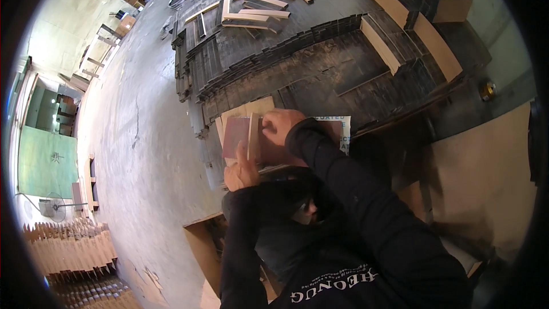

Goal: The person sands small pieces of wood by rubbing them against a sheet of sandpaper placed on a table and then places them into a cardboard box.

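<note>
My right hand (pixel 281 125) grips the top edge of a reddish-brown flat board (pixel 235 135) held up in front of me. A thin pale wooden piece (pixel 253 137) stands on edge against the board, between my two hands. My left hand (pixel 241 171) reaches up from below, fingers touching the lower end of that pale piece. Both arms wear black sleeves. Beneath the board lie tan boards (pixel 251 109) and a white printed sheet (pixel 342 129).
Ahead is a large layout of dark flooring planks (pixel 297 63) with pale planks (pixel 257 14) scattered on it. Tan boxes (pixel 440 46) sit at right, an open carton (pixel 203 240) below left, stacked pale boards (pixel 68 246) far left, on grey concrete floor (pixel 143 137).
</note>
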`<state>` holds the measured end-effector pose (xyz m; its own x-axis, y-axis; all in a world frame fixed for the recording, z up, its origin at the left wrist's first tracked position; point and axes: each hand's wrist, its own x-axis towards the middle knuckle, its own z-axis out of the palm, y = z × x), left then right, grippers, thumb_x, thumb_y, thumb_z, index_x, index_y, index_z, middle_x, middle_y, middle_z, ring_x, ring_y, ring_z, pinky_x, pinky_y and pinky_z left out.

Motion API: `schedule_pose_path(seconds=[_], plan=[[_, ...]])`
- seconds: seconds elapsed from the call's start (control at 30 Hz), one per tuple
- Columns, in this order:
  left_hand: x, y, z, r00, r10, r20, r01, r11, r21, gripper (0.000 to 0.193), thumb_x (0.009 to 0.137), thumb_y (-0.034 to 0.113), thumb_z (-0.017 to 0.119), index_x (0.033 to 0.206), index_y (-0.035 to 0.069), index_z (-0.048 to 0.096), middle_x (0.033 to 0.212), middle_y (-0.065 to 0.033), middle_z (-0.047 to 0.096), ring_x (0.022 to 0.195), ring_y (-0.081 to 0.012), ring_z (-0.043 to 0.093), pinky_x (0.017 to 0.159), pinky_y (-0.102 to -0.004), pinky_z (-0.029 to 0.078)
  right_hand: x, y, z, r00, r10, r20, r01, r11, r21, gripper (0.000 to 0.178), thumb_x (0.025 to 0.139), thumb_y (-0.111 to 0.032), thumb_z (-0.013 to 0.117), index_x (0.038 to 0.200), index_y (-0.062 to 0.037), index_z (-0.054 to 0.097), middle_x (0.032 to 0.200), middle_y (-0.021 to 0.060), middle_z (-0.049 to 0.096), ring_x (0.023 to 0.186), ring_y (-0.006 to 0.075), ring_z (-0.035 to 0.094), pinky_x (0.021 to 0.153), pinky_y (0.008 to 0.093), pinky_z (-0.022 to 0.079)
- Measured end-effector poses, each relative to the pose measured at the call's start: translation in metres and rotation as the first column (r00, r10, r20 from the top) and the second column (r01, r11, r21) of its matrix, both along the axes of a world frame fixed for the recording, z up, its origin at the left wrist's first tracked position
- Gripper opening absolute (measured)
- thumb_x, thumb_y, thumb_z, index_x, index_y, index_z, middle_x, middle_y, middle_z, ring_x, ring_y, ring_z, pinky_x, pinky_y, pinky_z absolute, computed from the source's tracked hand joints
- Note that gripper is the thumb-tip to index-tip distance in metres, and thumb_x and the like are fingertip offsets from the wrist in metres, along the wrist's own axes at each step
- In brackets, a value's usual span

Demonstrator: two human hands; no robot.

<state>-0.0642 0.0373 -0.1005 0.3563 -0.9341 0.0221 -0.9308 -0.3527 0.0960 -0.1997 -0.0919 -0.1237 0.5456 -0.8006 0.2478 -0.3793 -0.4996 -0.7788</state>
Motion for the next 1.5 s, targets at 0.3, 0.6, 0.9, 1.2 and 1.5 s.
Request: schedule_pose_path(seconds=[0.3,0.6,0.9,1.2,1.5], plan=[[-0.008,-0.067,0.004,0.993,0.096,0.063,-0.105,0.98,0.168,0.043,0.081,0.016,0.054,0.122,0.012,0.045,0.107,-0.0206,0.056,0.088,-0.0363,0.058,0.069,-0.0447,0.047,0.003,-0.004,-0.004,0.996,-0.005,0.086,0.013,0.995,-0.1,0.014,0.069,-0.019,0.063,0.077,-0.0092,0.057,0.08,0.0092,0.06,0.076,0.0307,0.058,0.064,0.0401,0.047],[-0.021,-0.006,-0.022,0.993,0.005,0.121,0.011,0.992,-0.128,0.054,0.08,0.019,0.057,0.13,0.015,0.039,0.089,-0.0147,0.063,0.06,-0.0315,0.06,0.05,-0.0412,0.046,0.008,0.001,-0.014,0.999,-0.02,0.036,0.022,0.998,-0.059,0.016,0.069,-0.02,0.064,0.08,-0.0105,0.057,0.08,0.0084,0.059,0.076,0.0305,0.058,0.064,0.04,0.047],[-0.008,0.043,-0.023,0.987,-0.155,0.039,0.16,0.967,-0.2,0.051,0.082,0.018,0.049,0.132,0.015,0.037,0.101,-0.0131,0.059,0.068,-0.032,0.06,0.059,-0.0404,0.047,0.001,-0.005,-0.009,0.999,-0.005,0.038,0.007,0.998,-0.068,0.016,0.07,-0.022,0.064,0.078,-0.0106,0.056,0.078,0.0086,0.059,0.075,0.0295,0.058,0.064,0.0392,0.046],[0.097,0.217,-0.008,0.925,0.365,-0.109,-0.38,0.901,-0.211,0.034,0.086,0.014,0.05,0.118,0.005,0.05,0.093,-0.0167,0.058,0.079,-0.0286,0.056,0.068,-0.0358,0.047,0.01,0.0,-0.009,0.993,0.02,0.113,-0.017,0.999,-0.032,0.014,0.07,-0.021,0.061,0.074,-0.0092,0.055,0.076,0.0085,0.06,0.075,0.0284,0.058,0.065,0.039,0.046],[-0.133,-0.122,0.043,0.85,-0.508,-0.139,0.458,0.843,-0.283,0.028,0.084,0.03,0.054,0.107,0.016,0.06,0.099,-0.0142,0.058,0.093,-0.0321,0.055,0.074,-0.0363,0.046,-0.003,-0.01,-0.015,0.995,-0.046,0.089,0.046,0.999,0.001,0.012,0.073,-0.02,0.058,0.078,-0.0086,0.059,0.082,0.011,0.06,0.076,0.0293,0.059,0.072,0.0375,0.045]])
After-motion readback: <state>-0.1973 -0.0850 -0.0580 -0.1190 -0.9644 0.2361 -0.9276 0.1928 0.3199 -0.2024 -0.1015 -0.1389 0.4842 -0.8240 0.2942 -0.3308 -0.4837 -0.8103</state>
